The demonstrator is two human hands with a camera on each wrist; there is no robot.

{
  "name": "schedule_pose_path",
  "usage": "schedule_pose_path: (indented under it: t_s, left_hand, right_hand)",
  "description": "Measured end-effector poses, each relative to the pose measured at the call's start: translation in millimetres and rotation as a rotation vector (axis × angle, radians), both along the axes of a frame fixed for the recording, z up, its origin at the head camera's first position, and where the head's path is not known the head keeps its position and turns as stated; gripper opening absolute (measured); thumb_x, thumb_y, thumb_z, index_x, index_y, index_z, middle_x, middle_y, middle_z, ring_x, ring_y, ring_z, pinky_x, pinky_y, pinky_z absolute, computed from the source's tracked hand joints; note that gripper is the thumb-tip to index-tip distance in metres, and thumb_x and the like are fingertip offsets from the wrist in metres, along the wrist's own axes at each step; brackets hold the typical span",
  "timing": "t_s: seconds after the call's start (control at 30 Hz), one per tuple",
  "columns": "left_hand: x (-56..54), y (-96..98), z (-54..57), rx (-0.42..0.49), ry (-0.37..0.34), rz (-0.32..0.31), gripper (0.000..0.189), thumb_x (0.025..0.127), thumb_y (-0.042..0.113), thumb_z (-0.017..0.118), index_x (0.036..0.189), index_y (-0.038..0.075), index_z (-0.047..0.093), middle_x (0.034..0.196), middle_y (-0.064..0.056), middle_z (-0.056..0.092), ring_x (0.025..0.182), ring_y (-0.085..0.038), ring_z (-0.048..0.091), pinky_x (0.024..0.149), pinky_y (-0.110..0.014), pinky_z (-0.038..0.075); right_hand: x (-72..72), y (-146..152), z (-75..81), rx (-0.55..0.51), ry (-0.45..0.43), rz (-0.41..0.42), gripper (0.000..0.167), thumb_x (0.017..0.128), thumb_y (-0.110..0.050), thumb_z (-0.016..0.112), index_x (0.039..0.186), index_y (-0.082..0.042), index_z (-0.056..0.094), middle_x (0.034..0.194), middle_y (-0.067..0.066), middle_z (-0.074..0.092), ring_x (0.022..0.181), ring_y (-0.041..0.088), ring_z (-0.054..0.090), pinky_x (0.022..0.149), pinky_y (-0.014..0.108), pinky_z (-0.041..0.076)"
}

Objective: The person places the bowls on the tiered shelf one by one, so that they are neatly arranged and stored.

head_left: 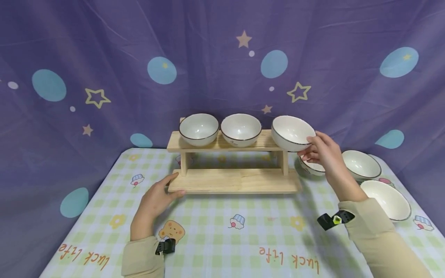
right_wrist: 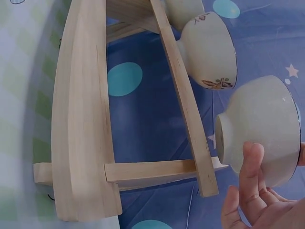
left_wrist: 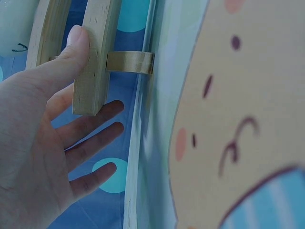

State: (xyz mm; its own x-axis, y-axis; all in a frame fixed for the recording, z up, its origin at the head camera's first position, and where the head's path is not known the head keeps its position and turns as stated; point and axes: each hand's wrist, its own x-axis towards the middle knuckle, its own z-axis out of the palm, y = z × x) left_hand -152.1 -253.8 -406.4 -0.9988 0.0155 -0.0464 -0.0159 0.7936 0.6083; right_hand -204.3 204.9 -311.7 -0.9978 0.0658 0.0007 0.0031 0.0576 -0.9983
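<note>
A two-tier wooden rack [head_left: 236,181] stands on the table. My left hand [head_left: 154,200] grips the left end of its lower board, thumb on one side and index finger behind; the other fingers stick out loosely in the left wrist view. My right hand [head_left: 326,158] holds a white dark-rimmed bowl [head_left: 293,133], thumb at the rim and fingers under the wall. That bowl is over the right end of the upper board, and its foot [right_wrist: 220,140] appears slightly apart from the board in the right wrist view. Two similar bowls, a left one [head_left: 199,131] and a middle one [head_left: 241,131], sit upright on the upper board.
Right of the rack are three more bowls: one partly hidden behind my right hand [head_left: 313,168], a rear bowl [head_left: 361,166] and a front bowl [head_left: 386,199]. A checked cloth [head_left: 215,239] covers the table. A purple curtain [head_left: 215,46] hangs close behind the rack.
</note>
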Motion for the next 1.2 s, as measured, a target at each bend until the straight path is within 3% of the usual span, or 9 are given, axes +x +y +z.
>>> schedule_pose_path:
  t_s: [0.23,1.2]
  left_hand:
    - [1.0,1.0,2.7,-0.003,-0.008,0.001,0.086,0.087,0.060,0.067,0.155,0.017,0.038,0.149,-0.024,0.043,0.132,-0.046,0.044,0.100,-0.064,0.040]
    - [0.0,1.4,1.0,0.014,-0.028,0.021,0.086,0.086,0.060,0.068,0.155,0.019,0.037,0.149,-0.023,0.044,0.133,-0.045,0.043,0.101,-0.064,0.038]
  right_hand:
    - [-9.0,-1,1.3,0.053,-0.005,0.011,0.066,0.102,-0.027,0.046,0.154,0.004,0.019,0.065,-0.007,0.070,0.056,0.005,0.064,0.055,0.017,0.052]
    - [-22.3,-5,0.8,0.099,-0.050,-0.010,0.070,0.102,-0.030,0.047,0.158,-0.002,0.016,0.064,-0.011,0.069,0.055,0.003,0.064,0.057,0.017,0.052]
